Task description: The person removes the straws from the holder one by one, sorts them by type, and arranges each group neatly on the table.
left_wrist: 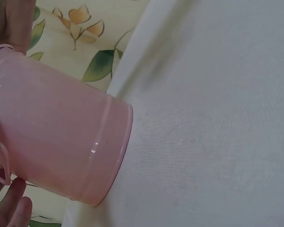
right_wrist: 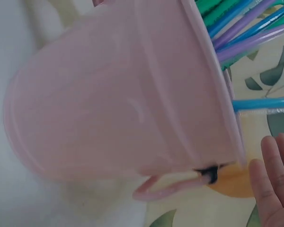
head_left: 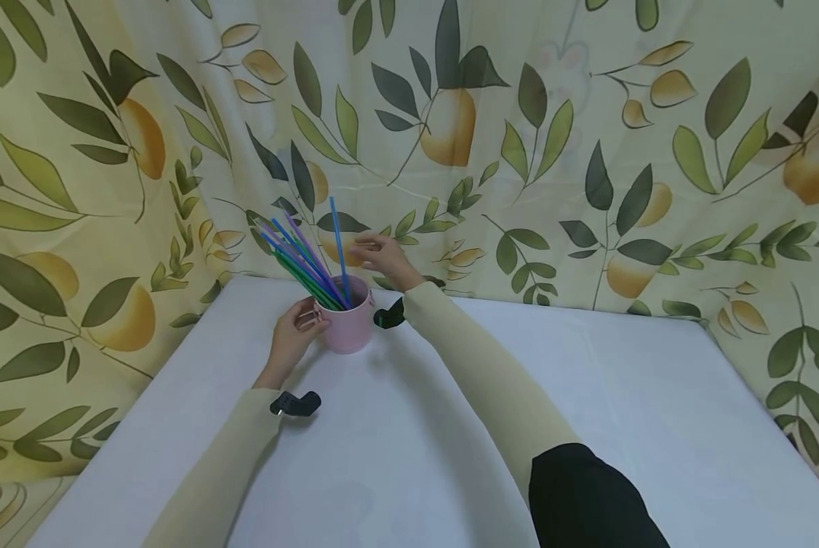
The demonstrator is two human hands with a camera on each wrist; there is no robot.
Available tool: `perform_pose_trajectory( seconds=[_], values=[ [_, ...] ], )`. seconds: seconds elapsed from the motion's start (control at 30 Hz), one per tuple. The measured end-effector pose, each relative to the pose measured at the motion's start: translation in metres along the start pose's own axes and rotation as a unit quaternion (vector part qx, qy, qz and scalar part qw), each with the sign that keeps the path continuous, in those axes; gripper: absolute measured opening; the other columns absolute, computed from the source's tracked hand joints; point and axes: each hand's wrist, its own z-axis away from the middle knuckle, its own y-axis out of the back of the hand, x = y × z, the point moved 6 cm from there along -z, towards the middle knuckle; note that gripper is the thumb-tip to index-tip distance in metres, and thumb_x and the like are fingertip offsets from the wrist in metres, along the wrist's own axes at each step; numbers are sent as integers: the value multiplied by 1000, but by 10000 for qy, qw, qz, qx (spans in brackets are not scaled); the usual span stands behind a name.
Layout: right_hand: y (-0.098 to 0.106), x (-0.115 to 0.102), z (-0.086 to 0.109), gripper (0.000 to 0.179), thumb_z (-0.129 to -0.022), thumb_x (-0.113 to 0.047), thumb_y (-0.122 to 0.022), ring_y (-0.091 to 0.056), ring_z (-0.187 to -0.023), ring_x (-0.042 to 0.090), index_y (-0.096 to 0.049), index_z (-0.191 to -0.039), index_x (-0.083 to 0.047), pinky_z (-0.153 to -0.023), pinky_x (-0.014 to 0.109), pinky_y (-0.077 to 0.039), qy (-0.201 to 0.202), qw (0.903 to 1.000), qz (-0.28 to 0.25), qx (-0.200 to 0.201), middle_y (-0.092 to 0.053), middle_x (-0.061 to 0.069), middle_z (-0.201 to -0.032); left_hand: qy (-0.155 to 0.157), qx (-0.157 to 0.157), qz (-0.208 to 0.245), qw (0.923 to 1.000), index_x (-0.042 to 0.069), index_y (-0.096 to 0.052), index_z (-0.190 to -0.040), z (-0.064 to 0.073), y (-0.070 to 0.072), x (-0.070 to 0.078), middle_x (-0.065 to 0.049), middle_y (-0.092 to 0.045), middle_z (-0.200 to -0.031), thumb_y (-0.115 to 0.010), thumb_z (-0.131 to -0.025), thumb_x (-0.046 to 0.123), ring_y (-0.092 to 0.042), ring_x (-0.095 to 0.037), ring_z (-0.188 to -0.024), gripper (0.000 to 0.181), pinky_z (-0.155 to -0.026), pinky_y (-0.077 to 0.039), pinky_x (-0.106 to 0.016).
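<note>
A pink bucket (head_left: 348,331) with small side handles stands on the table, holding a bundle of green, blue and purple drinking straws (head_left: 303,262) that leans left. One blue straw (head_left: 338,240) stands apart, nearly upright by the bucket's right side. My left hand (head_left: 289,335) grips the bucket's left side, thumb on the wall; in the left wrist view its fingers (left_wrist: 12,203) lie beside a looped handle (left_wrist: 4,161). Just right of the lone straw, my right hand (head_left: 385,257) is raised above rim height, fingers extended and holding nothing. The straws' lower ends are hidden inside the bucket.
A white-covered table (head_left: 587,403) reaches back to a leaf-and-fruit patterned curtain (head_left: 505,190), which also hangs along the left and right sides. The bucket stands near the table's back left edge. A black wrist device (head_left: 298,403) sits on the left sleeve.
</note>
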Motion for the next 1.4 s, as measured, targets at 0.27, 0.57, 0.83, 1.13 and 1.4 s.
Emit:
perform_pose_trajectory(
  seconds=[0.27, 0.57, 0.83, 1.13, 1.4],
  values=[
    [-14, 4, -1, 41, -91, -11, -61, -55, -119, 35, -50, -128, 3, -103, 41, -47, -110, 9998, -155, -101, -56, 24, -128, -10, 251, -199, 9995, -2, -50, -132, 5, 0, -2, -21, -55, -131, -69, -85, 13, -56, -32, -119, 52, -101, -48, -34],
    [-19, 6, 1, 39, -91, -7, -59, -56, -118, 37, -50, -128, 4, -103, 40, -47, -204, 9992, -244, -223, -56, 26, -127, -44, 224, -152, 9996, -1, -49, -133, 4, -4, 2, -20, -52, -135, -70, -84, 14, -53, -33, -122, 55, -103, -47, -38],
    [-18, 6, 1, 36, -90, -4, -60, -61, -111, 34, -53, -123, 9, -100, 38, -50, -30, 9996, -151, -244, -58, 27, -124, -79, -93, -253, 9996, 6, -40, -140, -2, -14, 11, -15, -43, -144, -73, -82, 23, -44, -31, -131, 70, -110, -40, -41],
    [-11, -7, 5, 32, -92, 0, -55, -56, -115, 40, -52, -121, 13, -97, 38, -52, 247, 9981, -552, -140, -57, 30, -123, -32, -161, -228, 9996, 5, -36, -143, -5, -12, 8, -15, -39, -147, -74, -81, 21, -39, -31, -135, 74, -112, -38, -41],
    [0, -30, 9, 33, -92, -2, -56, -62, -109, 34, -53, -122, 11, -95, 36, -53, 520, 9953, -808, 84, -61, 25, -119, 55, -113, -382, 9992, 5, -35, -144, -6, -6, 2, -14, -36, -150, -74, -81, 22, -37, -30, -137, 76, -112, -37, -39]
  ],
)
